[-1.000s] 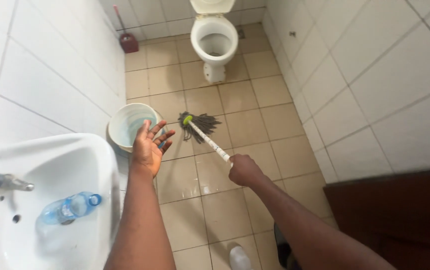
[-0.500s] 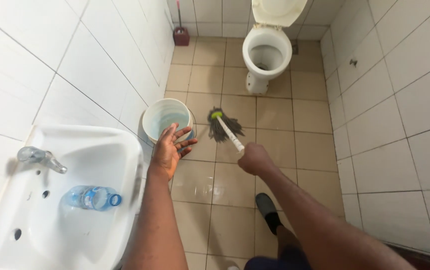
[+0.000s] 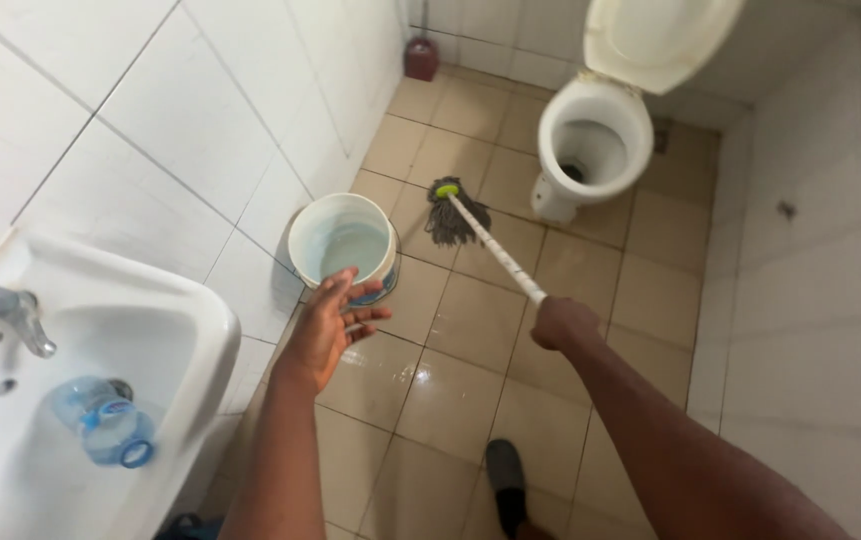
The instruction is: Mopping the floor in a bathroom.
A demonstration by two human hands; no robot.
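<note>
Mop [image 3: 455, 213]: your right hand [image 3: 562, 322] is clenched round its white handle, the grey head resting on the tiled floor [image 3: 470, 320] between the pale bucket [image 3: 342, 240] and the toilet [image 3: 593, 140]. Your left hand [image 3: 330, 325] hangs open, fingers spread, just beside the bucket. Sink [image 3: 150, 330] with a plastic bottle [image 3: 102, 420] lying in it, at your left.

Toilet lid [image 3: 662, 38] cut off by the top edge. Left hand [image 3: 330, 325] covers the near base of the bucket [image 3: 342, 240]. Mop handle [image 3: 495, 250] end hidden inside the right hand's [image 3: 562, 322] fist. Washbasin [image 3: 80, 400] runs off left and bottom edges. Brush holder [image 3: 421, 57] in the far corner: handle cut off.
</note>
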